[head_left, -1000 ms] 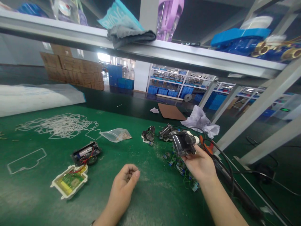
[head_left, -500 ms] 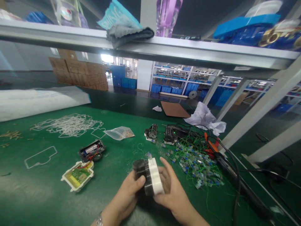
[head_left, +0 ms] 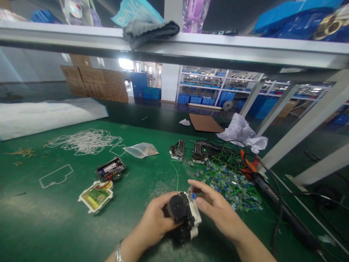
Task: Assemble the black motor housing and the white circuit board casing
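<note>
My left hand (head_left: 155, 220) is wrapped round a black-and-white device housing (head_left: 178, 209), tilted so that its round black end faces me. Beside its white side, my right hand (head_left: 218, 209) has its thumb and fingers closed round a small clear-and-blue wire seal (head_left: 193, 195). A thin green wire (head_left: 177, 173) arcs up from the housing. Two similar black-and-white housings, one (head_left: 177, 150) and another (head_left: 200, 152), lie farther back. Right of my hands spreads a tangled heap of clear-and-blue seals with green wires (head_left: 231, 187).
An opened casing with a circuit board (head_left: 96, 196) is wired to a black battery holder (head_left: 111, 169). White gaskets (head_left: 84, 141) pile behind, near a bag of small parts (head_left: 141, 150). Black cables and a black tool (head_left: 283, 211) run along the right, beside the shelf legs (head_left: 302, 120).
The housing has turned so its round black end faces me. My right hand has moved from gripping its white side to the small seal. A green wire now stands out above it.
</note>
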Available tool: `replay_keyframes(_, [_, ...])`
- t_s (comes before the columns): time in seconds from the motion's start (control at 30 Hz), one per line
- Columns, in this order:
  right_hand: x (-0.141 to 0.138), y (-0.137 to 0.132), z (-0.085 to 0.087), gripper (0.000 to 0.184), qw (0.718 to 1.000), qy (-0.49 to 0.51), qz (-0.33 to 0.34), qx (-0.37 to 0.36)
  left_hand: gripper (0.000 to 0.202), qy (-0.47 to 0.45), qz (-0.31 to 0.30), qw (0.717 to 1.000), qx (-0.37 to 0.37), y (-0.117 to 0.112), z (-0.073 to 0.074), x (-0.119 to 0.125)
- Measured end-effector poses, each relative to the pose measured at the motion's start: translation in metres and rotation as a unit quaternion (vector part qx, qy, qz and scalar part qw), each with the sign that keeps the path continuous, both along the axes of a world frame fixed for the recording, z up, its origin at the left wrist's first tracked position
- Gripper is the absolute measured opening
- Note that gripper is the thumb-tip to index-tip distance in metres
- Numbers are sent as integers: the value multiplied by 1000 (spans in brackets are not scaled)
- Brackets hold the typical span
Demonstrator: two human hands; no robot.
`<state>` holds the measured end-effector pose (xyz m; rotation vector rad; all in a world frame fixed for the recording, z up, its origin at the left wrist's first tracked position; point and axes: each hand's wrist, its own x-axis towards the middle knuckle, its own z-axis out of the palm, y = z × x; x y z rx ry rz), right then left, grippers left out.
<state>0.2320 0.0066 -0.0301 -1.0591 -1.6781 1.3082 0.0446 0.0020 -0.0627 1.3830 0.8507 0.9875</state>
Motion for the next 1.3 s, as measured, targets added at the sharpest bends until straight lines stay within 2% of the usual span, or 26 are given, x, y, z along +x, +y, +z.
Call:
replay_keyframes(0.13, [-9,-3,0,22,985,-116,-52,116,35,28,12,999,26,-4,-7,9])
replay_keyframes(0.2, [-14,-4,-3,14,978,-124,-86,142,35,32,23,999,31,-4,-8,12])
replay_keyframes(0.3, [-19,-4,-7,14,975,-97,-98,173,31,71,19,997,36,-4,-5,8])
replay_keyframes(0.37, [-21,-7,-7,19,978,-70,-72,183,28,105,-21,993,51,-3,0,1])
replay_keyframes(0.43, [-23,-10,-4,27,982,-45,-32,182,36,98,-103,988,54,-3,4,-8])
replay_keyframes(0.5, [-25,-14,0,31,984,-35,-2,174,51,57,-186,981,21,-3,7,-13])
replay_keyframes(0.57, [-27,-16,3,30,987,-48,0,155,56,39,-208,977,-23,-5,8,-11])
replay_keyframes(0.63, [-26,-12,1,25,987,-77,-41,138,52,57,-170,983,-33,-8,8,-2])
replay_keyframes(0.7, [-19,-4,-4,20,981,-89,-124,120,47,89,-119,989,-12,-11,8,10])
replay_keyframes(0.83, [14,20,-13,23,955,-53,-278,88,40,108,-51,993,16,-10,3,20])
replay_keyframes(0.93, [48,35,-10,33,924,-14,-371,91,40,60,-17,998,-18,-4,-4,13])
replay_keyframes(1.03, [80,49,3,45,884,28,-455,107,45,-64,8,990,-128,0,-8,5])
replay_keyframes(1.17, [109,75,24,40,849,29,-511,128,54,-189,61,943,-266,5,-6,1])
replay_keyframes(1.23, [116,88,30,30,852,-4,-509,125,51,-214,87,926,-298,7,-4,0])
replay_keyframes(1.3, [119,100,32,32,864,-55,-486,115,50,-235,97,913,-318,9,-2,-2])
